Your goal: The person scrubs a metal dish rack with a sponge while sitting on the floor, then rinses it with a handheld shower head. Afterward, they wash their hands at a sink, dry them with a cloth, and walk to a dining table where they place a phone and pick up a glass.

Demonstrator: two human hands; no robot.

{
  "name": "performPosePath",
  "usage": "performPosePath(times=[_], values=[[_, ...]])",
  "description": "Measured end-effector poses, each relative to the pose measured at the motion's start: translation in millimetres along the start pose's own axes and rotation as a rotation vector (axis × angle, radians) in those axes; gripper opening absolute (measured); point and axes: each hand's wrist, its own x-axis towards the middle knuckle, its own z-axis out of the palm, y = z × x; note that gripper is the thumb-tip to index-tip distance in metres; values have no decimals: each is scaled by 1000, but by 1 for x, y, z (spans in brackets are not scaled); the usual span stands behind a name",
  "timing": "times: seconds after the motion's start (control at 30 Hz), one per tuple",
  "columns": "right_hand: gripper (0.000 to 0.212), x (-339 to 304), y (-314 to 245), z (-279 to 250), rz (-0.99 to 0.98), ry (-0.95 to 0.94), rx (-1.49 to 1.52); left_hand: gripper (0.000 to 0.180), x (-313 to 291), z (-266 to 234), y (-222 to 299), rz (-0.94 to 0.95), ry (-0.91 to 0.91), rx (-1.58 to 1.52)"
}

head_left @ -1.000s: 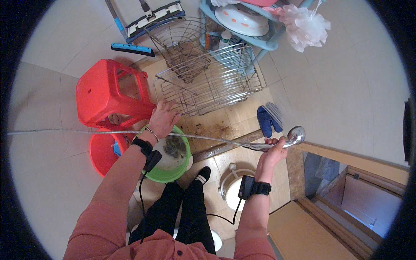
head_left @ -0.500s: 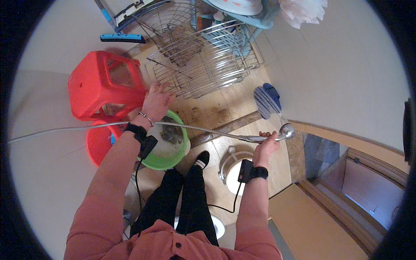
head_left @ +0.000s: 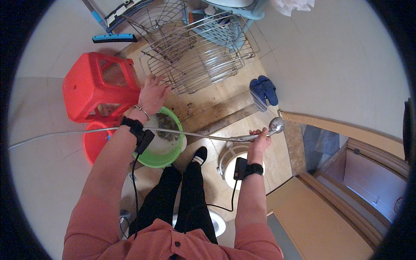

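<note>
My right hand (head_left: 260, 141) is closed around the handle of a chrome shower head (head_left: 276, 125). Pale streaks of water show above it, beside the slippers. Its grey hose (head_left: 196, 135) runs left across the view, passing over my left wrist. My left hand (head_left: 154, 94) has its fingers curled at the near left corner of a metal wire rack (head_left: 203, 65), apparently gripping it; the fingertips are partly hidden among the wires. Below that hand stands a green basin (head_left: 161, 161) with cloudy water and a dark clump in it.
A red stool (head_left: 82, 93) lies on its side at left, above a red bucket (head_left: 92, 149). Blue slippers (head_left: 268, 89) lie at right. A blue squeegee (head_left: 114, 38) is by the wall, a light-blue basket (head_left: 221, 32) behind the rack. A white round-topped stool (head_left: 236, 175) stands near my right forearm.
The view has shifted slightly. Water streaks that covered the slippers now fall beside them, leaving both slippers plainer to see. Both hands keep their holds.
</note>
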Motion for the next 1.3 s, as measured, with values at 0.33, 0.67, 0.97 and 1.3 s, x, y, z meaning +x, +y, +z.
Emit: performPosePath(times=[0.33,0.67,0.97,1.3], values=[[17,-13,23,-2,188,-297,34,25,32,12,61,7,9,145],[13,-48,10,8,227,-509,81,24,54,16,104,73,141,131],[15,-97,-26,35,277,-696,77,24,68,22,129,104,149,143],[18,-110,-59,47,121,-897,-122,27,40,-6,178,-190,-62,-997]])
